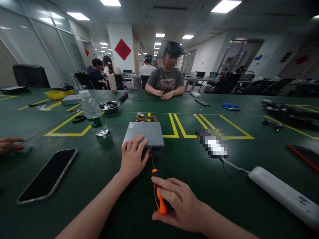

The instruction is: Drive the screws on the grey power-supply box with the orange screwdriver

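Note:
A flat grey metal box (147, 132) with coloured wires at its far end lies on the green table (189, 172) in front of me. My left hand (133, 157) rests on the box's near left corner, fingers laid flat over the top. My right hand (178, 205) is closed round the orange and black handle of a screwdriver (158, 194). The screwdriver's thin shaft points away from me and its tip meets the near face of the box.
A dark phone (48, 174) lies at my left, a water bottle (94, 114) behind it. A white power strip (284, 194) and cable sit at right. A metal bowl (109, 106) stands farther back. A person sits opposite; another person's hand (8, 145) shows at the left edge.

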{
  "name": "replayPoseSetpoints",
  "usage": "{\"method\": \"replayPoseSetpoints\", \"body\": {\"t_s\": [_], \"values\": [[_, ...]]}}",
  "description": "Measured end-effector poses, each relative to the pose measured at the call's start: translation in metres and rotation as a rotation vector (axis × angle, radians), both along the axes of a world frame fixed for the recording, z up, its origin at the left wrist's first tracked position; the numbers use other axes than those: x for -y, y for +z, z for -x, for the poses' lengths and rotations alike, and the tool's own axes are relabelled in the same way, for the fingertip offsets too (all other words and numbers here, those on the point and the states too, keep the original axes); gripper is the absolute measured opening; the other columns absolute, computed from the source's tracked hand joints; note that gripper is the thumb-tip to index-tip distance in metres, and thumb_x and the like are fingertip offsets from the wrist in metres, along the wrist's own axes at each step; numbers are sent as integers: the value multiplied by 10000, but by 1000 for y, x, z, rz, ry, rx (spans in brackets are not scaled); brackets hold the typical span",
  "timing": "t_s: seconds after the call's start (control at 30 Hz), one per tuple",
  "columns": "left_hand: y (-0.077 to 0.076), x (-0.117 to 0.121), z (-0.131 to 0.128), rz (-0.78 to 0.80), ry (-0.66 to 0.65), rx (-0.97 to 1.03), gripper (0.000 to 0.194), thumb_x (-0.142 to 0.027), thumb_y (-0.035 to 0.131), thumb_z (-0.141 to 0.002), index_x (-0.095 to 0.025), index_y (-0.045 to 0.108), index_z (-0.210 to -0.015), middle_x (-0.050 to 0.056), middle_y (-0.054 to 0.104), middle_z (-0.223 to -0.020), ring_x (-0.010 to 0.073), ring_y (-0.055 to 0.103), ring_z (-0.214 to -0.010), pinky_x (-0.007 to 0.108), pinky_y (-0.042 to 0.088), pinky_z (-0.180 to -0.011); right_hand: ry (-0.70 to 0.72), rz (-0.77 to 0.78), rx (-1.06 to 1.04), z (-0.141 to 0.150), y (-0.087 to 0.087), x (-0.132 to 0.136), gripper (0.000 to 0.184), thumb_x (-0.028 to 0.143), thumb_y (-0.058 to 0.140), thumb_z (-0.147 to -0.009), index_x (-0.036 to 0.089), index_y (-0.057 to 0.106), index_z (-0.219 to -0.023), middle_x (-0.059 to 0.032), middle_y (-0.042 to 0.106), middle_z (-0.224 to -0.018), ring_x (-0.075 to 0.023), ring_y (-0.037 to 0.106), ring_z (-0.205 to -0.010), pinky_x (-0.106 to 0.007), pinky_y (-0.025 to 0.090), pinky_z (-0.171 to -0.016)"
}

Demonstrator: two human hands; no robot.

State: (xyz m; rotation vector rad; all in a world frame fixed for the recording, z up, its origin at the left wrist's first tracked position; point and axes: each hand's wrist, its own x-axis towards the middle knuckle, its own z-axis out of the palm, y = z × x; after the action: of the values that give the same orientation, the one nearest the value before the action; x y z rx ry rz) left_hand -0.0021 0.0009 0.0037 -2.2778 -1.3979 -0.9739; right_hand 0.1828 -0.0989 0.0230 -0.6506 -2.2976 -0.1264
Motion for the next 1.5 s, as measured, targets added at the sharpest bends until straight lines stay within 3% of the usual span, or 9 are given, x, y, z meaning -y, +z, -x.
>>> {"method": "replayPoseSetpoints", "body": {"t_s": [0.2, 0.43, 0.67, 1.1, 1.37, 1.5], "values": [[1, 1, 0, 0, 0, 0, 307, -288, 492, -844, -222, 506, -1143, 94, 521, -1286, 252, 447, -1187, 433, 291, -938, 14, 19, 32, -2, 1, 2, 311, 408, 388, -959, 121, 449, -1063, -184, 629, -1097, -185, 640, -944, -317, 513, -799], [2, 1, 0, 15, 1, 3, 312, -291, 483, -848, -230, 497, -1154, 86, 522, -1283, 250, 441, -1192, 435, 287, -936, 23, 10, 37, 0, 4, 0, 298, 408, 367, -964, 133, 472, -1013, -160, 645, -1063, -175, 658, -829, -309, 523, -746], [3, 2, -1, 22, 2, 12, 318, -286, 489, -841, -231, 501, -1154, 91, 521, -1280, 257, 445, -1184, 441, 291, -930, 71, -87, -11, -8, 3, 1, 252, 329, 435, -918, 102, 486, -1016, -191, 659, -1007, -189, 664, -797, -317, 524, -705], [2, 2, -1, 39, 14, 2, 320, -302, 480, -850, -228, 498, -1161, 90, 510, -1294, 253, 429, -1201, 440, 291, -943, 21, -170, -44, -24, 1, 0, 275, 255, 509, -827, 87, 474, -1042, -200, 665, -987, -198, 666, -849, -329, 521, -706], [2, 1, 0, 28, 5, 4, 323, -288, 489, -843, -229, 498, -1161, 101, 513, -1289, 263, 435, -1191, 452, 289, -934, -2, -152, -39, -23, 2, -2, 279, 256, 510, -842, 92, 471, -1065, -186, 665, -995, -208, 654, -915, -326, 521, -738], [1, 1, 0, 25, -10, 20, 329, -277, 501, -835, -235, 497, -1161, 102, 515, -1287, 264, 438, -1188, 452, 291, -931, -26, -120, 9, -20, 8, 1, 321, 380, 426, -922, 103, 479, -1076, -198, 650, -1025, -206, 638, -954, -323, 519, -765]]}}
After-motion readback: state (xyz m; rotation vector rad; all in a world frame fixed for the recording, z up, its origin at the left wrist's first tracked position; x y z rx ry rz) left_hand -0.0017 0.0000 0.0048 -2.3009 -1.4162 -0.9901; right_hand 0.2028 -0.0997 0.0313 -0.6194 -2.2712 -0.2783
